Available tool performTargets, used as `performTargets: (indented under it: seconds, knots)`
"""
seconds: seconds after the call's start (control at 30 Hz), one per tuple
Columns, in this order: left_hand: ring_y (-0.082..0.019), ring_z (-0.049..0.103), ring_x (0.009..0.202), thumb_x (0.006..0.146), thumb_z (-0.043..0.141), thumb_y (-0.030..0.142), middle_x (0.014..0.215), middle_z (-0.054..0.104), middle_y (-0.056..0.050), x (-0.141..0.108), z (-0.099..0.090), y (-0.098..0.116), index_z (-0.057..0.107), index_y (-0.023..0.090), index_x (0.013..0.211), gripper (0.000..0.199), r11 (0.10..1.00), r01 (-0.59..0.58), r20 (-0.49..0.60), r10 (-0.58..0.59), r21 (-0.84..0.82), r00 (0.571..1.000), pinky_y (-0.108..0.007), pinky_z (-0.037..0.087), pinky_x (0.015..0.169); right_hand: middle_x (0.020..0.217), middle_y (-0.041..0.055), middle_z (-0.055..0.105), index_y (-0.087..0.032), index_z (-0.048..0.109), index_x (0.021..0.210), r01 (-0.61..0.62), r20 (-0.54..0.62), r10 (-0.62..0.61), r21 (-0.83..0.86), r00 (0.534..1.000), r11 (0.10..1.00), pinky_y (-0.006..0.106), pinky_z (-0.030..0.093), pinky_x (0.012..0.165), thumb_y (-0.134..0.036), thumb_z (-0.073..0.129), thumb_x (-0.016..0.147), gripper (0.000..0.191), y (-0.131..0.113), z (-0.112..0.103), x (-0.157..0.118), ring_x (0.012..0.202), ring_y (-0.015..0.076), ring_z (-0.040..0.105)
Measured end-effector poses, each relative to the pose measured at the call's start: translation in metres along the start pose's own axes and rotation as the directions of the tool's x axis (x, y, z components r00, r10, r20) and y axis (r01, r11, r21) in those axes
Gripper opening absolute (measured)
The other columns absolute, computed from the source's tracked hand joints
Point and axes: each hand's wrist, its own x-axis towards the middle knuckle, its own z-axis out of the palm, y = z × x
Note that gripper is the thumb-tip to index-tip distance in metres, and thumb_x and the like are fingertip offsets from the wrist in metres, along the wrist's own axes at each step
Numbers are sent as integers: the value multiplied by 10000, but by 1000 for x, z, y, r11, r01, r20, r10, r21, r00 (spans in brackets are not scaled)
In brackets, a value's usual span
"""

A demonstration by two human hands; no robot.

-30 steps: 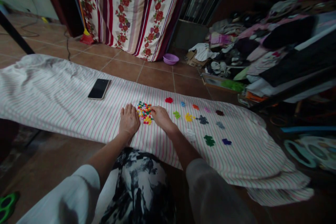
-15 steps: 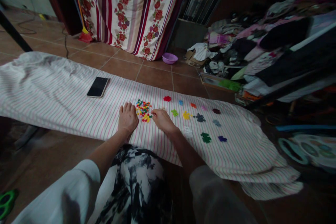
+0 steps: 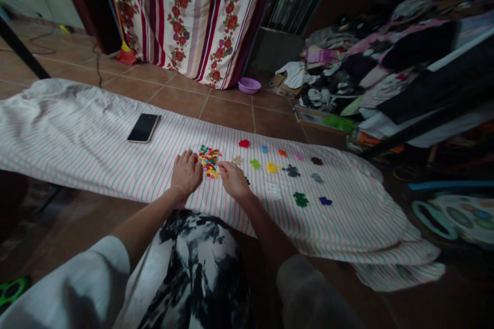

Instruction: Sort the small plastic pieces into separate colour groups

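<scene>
A mixed pile of small coloured pieces [image 3: 209, 161] lies on the striped cloth [image 3: 96, 164]. My left hand [image 3: 186, 172] rests flat at the pile's left edge, its fingers stretched out. At the right edge, my right hand [image 3: 232, 179] has thumb and forefinger pinched together; whatever is between them is too small to make out. Single-colour groups lie to the right, among them red [image 3: 244, 143], beige [image 3: 236, 160], lime green [image 3: 255, 164], yellow [image 3: 272, 167], dark grey [image 3: 292, 170], dark green [image 3: 300, 199] and dark blue [image 3: 325, 201]. A black group [image 3: 247, 180] is partly hidden by my right wrist.
A phone [image 3: 143, 128] lies on the cloth at the left. Beyond the cloth's far edge, a purple basin [image 3: 249, 85] stands on the tiled floor near a floral curtain [image 3: 181, 15]. Heaped clothes [image 3: 370, 61] fill the back right.
My right hand has shifted slightly left and down, uncovering more of the beige group and part of the black one. My left hand stays beside the pile. The view has moved slightly.
</scene>
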Motion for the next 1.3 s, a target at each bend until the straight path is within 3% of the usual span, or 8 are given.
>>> performTargets:
  seconds: [0.07,0.23,0.37,0.53,0.7,0.9,1.13,1.3]
  knots:
    - [-313,363,1399,940,342,359,1403,514,-194,-8,-1,-1,529,125,1267,443,999,-43,40,42,22,998,-542,288,1121,1121,109,673,-171,654,1119,-9,-46,11,43,999,999,354,462,985,-74,431,854,360,-3,5,-8,1048,205,612]
    - [-361,316,1421,871,351,679,1480,389,-275,-26,1,7,347,-5,1428,882,994,-16,87,6,110,996,-509,264,1148,1111,106,647,-176,609,1140,-44,-234,92,200,968,979,362,495,974,-26,394,797,431,-4,30,-24,1032,195,628]
    - [-387,324,1410,826,357,747,1477,380,-291,-22,6,25,334,-27,1435,984,991,36,74,-46,133,996,-521,248,1151,1075,110,642,-164,598,1112,-84,-303,175,291,937,953,349,524,935,-45,399,799,390,-3,40,-29,1000,188,645]
    - [-390,304,1419,881,353,652,1488,368,-282,-11,8,38,306,-13,1459,882,987,83,86,-95,136,992,-528,240,1151,1043,122,655,-158,613,1069,-105,-305,199,298,931,949,375,514,968,-75,383,823,347,-1,41,-29,989,201,656]
    - [-342,314,1425,953,282,473,1490,409,-215,-5,4,24,381,55,1445,653,988,71,122,-88,141,989,-505,249,1154,1025,104,638,-151,618,1073,-60,-336,206,397,919,916,325,568,883,-50,343,797,403,1,47,-30,905,162,676]
    - [-322,341,1416,968,226,381,1481,432,-193,-3,-3,7,434,78,1409,574,995,-8,124,-4,101,992,-537,250,1146,999,97,646,-155,640,1043,-43,-351,198,402,915,915,313,579,874,-42,339,792,408,-2,47,-31,895,158,669]
    - [-293,276,1451,959,306,475,1521,364,-192,-16,-5,5,384,110,1452,618,973,-220,148,208,67,967,-497,257,1162,1063,94,662,-173,651,1111,1,-337,143,393,931,919,318,576,904,-69,335,817,444,0,45,-32,948,160,662]
    - [-289,254,1459,968,304,459,1539,346,-163,-15,-7,5,395,134,1449,588,960,-268,195,249,77,949,-497,241,1172,1085,101,664,-172,630,1144,97,-322,47,417,945,904,330,570,923,-109,332,860,416,1,45,-32,993,163,667]
